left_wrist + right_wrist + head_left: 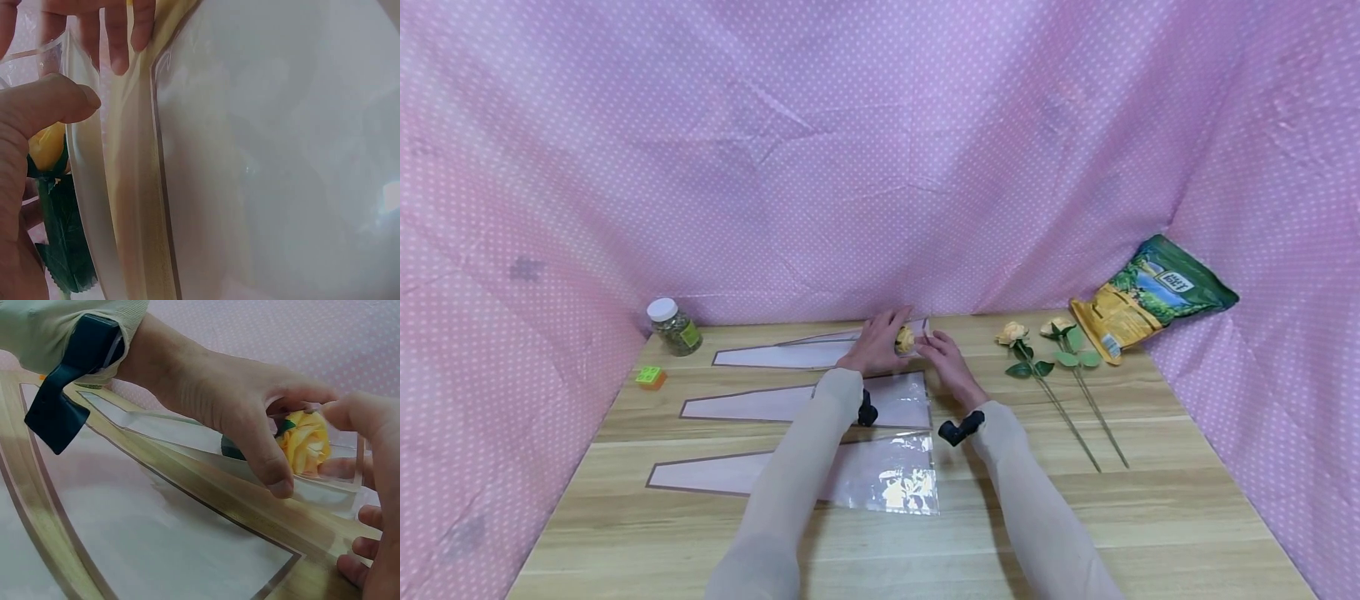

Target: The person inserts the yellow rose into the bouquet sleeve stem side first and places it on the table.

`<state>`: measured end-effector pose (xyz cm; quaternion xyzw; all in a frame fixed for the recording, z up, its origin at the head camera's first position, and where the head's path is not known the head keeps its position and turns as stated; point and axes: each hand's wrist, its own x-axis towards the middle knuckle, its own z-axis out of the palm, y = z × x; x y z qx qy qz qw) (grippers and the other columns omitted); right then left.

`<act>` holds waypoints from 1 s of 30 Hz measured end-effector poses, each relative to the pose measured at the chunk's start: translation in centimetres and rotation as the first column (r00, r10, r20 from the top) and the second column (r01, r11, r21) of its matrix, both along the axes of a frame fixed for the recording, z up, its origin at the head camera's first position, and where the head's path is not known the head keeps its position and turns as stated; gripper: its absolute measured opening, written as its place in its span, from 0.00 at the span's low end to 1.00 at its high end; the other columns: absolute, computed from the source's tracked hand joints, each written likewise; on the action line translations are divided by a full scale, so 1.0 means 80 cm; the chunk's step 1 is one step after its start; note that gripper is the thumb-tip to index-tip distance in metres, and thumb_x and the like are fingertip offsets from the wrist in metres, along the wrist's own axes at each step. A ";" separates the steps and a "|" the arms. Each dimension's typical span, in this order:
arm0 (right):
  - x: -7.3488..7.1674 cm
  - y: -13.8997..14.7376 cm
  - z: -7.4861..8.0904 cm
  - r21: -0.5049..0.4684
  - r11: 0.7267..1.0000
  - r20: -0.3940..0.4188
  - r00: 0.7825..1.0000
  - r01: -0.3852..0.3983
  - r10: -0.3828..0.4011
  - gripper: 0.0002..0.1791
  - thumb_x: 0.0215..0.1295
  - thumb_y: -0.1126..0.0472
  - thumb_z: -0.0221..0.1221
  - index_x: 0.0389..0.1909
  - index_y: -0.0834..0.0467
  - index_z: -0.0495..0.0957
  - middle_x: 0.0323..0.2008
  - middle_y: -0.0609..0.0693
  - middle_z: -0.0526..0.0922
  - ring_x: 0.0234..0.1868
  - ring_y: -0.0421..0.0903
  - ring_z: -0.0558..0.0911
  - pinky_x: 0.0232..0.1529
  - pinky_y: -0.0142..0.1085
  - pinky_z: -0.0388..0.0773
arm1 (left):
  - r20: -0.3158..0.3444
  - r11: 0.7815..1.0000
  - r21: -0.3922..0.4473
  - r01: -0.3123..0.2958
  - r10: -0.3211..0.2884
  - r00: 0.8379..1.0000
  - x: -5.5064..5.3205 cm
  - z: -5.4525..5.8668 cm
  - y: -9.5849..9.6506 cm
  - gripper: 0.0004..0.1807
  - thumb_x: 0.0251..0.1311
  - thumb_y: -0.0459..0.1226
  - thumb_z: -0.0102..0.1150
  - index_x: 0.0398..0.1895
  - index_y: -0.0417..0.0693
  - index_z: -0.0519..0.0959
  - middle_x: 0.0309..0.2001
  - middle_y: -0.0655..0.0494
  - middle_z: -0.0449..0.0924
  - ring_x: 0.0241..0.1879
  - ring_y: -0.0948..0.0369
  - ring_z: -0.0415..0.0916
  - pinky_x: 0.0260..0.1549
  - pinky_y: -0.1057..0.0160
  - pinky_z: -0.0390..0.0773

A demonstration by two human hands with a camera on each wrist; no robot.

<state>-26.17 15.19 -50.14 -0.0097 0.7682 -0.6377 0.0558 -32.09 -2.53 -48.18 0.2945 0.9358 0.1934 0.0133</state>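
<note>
A yellow rose (pixel 306 442) lies inside a clear flower sleeve (pixel 760 357) with a brown border, farthest back on the table. My left hand (pixel 877 342) holds this sleeve around the bloom, its thumb on the near side. In the left wrist view, a dark green leaf (pixel 67 234) shows below the flower. At the sleeve's wide end, my right hand (pixel 950 364) grips the film's edge beside the bloom. The left hand (pixel 231 400) hides part of the stem in the right wrist view.
Two more sleeves, a middle one (pixel 737 406) and a front one (pixel 715 473), lie nearer. Two pale roses, one left (pixel 1012 332) and one right (pixel 1056 327), lie right, by a green-yellow bag (pixel 1150 287). A jar (pixel 674 327) and toy blocks (pixel 651 377) stand left.
</note>
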 end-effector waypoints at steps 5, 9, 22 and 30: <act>-0.002 0.002 0.000 0.021 0.999 0.013 1.000 -0.024 0.024 0.27 0.71 0.52 0.56 0.66 0.62 0.72 0.79 0.60 0.51 0.82 0.56 0.42 0.80 0.56 0.37 | -0.008 1.000 -0.012 -0.009 0.009 1.000 0.000 0.000 0.001 0.54 0.54 0.49 0.71 0.80 0.57 0.49 0.71 0.47 0.65 0.70 0.49 0.63 0.73 0.46 0.59; -0.006 0.002 0.000 0.032 0.998 0.028 0.999 -0.047 0.046 0.28 0.69 0.52 0.59 0.66 0.61 0.73 0.80 0.59 0.51 0.82 0.56 0.41 0.80 0.56 0.36 | -0.013 1.000 -0.017 -0.009 0.009 1.000 0.000 0.001 0.002 0.52 0.56 0.49 0.70 0.80 0.56 0.49 0.70 0.46 0.65 0.69 0.49 0.64 0.71 0.45 0.61; -0.004 0.014 -0.003 0.006 0.996 0.054 0.994 -0.091 0.090 0.35 0.68 0.56 0.60 0.73 0.61 0.62 0.79 0.62 0.52 0.80 0.63 0.49 0.78 0.59 0.43 | -0.015 0.999 -0.035 -0.032 0.032 0.999 -0.003 -0.002 0.003 0.56 0.54 0.57 0.70 0.80 0.54 0.49 0.75 0.46 0.61 0.74 0.47 0.60 0.73 0.38 0.56; 0.017 0.029 -0.010 -0.133 0.991 0.077 0.997 0.021 -0.011 0.41 0.69 0.56 0.60 0.77 0.61 0.51 0.76 0.65 0.55 0.78 0.61 0.56 0.79 0.54 0.50 | -0.026 0.996 -0.072 -0.057 0.056 0.998 -0.007 -0.006 0.005 0.53 0.56 0.50 0.71 0.80 0.56 0.50 0.75 0.48 0.61 0.75 0.47 0.59 0.73 0.38 0.56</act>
